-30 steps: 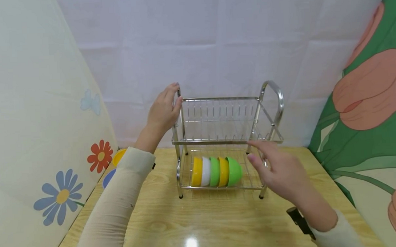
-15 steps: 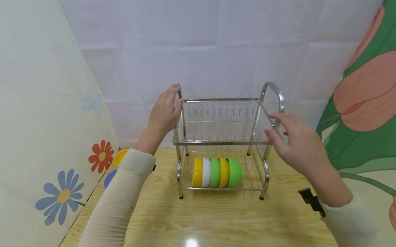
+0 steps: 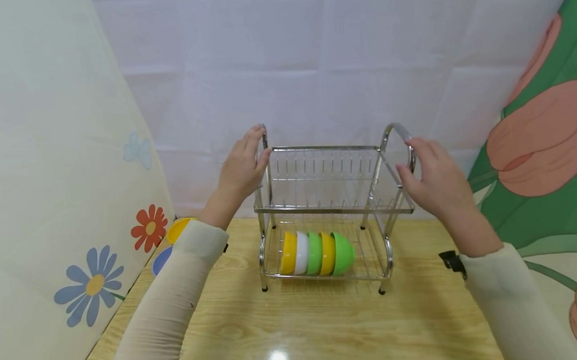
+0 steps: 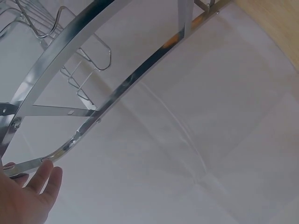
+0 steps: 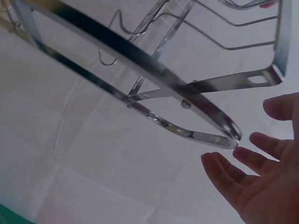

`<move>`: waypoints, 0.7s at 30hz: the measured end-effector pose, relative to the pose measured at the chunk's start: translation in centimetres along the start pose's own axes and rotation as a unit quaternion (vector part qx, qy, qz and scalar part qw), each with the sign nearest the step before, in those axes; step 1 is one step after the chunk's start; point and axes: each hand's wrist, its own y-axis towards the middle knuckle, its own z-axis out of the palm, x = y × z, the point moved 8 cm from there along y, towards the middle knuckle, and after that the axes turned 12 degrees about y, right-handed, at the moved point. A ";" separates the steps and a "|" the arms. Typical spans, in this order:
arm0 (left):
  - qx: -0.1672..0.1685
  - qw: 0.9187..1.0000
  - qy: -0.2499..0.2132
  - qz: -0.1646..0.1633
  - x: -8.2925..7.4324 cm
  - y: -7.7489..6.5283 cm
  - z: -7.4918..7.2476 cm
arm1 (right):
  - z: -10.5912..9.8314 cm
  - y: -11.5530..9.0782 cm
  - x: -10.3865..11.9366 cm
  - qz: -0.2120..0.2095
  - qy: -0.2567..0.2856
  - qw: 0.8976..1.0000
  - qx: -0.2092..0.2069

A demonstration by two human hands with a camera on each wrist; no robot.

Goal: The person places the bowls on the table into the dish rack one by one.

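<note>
A two-tier metal dish rack [image 3: 334,208] stands on the wooden table. Its left handle is gripped near the top by my left hand [image 3: 240,166]; in the left wrist view the bar passes between that hand's thumb and fingers [image 4: 51,184]. My right hand [image 3: 436,180] is beside the right handle [image 3: 384,137], with thumb and fingers spread apart. The right wrist view shows its fingertips [image 5: 210,161] right at the curved end of the handle. On the lower tier several bowls [image 3: 314,253] stand on edge in a row: yellow, white and green.
At the table's left edge, a yellow bowl [image 3: 177,230] and a blue one [image 3: 161,260] are partly hidden by the left sleeve. A white cloth [image 3: 313,68] hangs behind the rack. Flower-patterned panels [image 3: 540,139] stand at both sides of the table [image 3: 293,328].
My right hand has risen and moved right, from the front edge of the upper tier to the right handle. My left hand stays at the left handle; the bowls have not moved.
</note>
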 end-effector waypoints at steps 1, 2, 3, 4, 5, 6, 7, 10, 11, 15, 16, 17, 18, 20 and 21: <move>0.001 1.000 0.001 0.000 0.0 0.0 0.0 | 0.1 0.3 -0.2 -0.004 -0.005 1.000 -0.001; 0.002 1.000 0.000 0.000 0.0 0.0 0.0 | 0.3 0.7 -0.5 -0.007 -0.011 1.000 -0.001; 0.005 1.000 0.000 -0.001 0.0 -0.1 0.1 | 0.5 1.0 -0.7 -0.009 -0.018 1.000 -0.001; 0.006 1.000 -0.001 -0.001 0.0 -0.1 0.1 | 0.6 1.2 -1.0 -0.007 -0.022 1.000 0.002; 0.009 1.000 -0.001 -0.001 0.0 -0.1 0.2 | 0.8 1.5 -1.2 -0.003 -0.024 1.000 0.008; 0.012 1.000 -0.001 -0.002 0.0 -0.1 0.2 | 1.0 1.7 -1.5 0.002 -0.025 1.000 0.014; 0.014 1.000 0.000 -0.002 0.0 -0.1 0.3 | 1.2 1.9 -1.8 0.005 -0.024 0.999 0.020; 0.018 1.000 0.001 -0.003 0.0 0.0 0.3 | 1.7 2.5 -2.6 0.013 -0.018 0.999 0.035; 0.017 1.000 0.001 -0.003 0.0 0.0 0.3 | 1.8 2.6 -2.8 0.015 -0.017 0.999 0.039; 0.017 1.000 -0.001 -0.002 -0.1 0.1 0.1 | 2.1 2.9 -3.8 0.023 -0.010 0.999 0.046; 0.018 1.000 -0.001 -0.002 -0.1 0.1 0.1 | 2.2 2.9 -3.9 0.023 -0.008 0.999 0.047; 0.019 1.000 -0.001 -0.003 -0.2 0.1 0.1 | 2.2 2.9 -4.1 0.023 -0.004 0.999 0.047; 0.021 1.000 0.000 -0.004 -0.1 0.1 0.1 | 2.3 2.9 -4.2 0.021 -0.002 0.999 0.047; 0.024 1.000 -0.002 -0.006 -0.1 0.1 0.1 | 2.4 3.0 -4.5 0.018 0.004 0.999 0.045; 0.026 1.000 -0.005 -0.007 -0.1 0.1 0.1 | 2.4 3.0 -4.5 0.015 0.006 0.999 0.043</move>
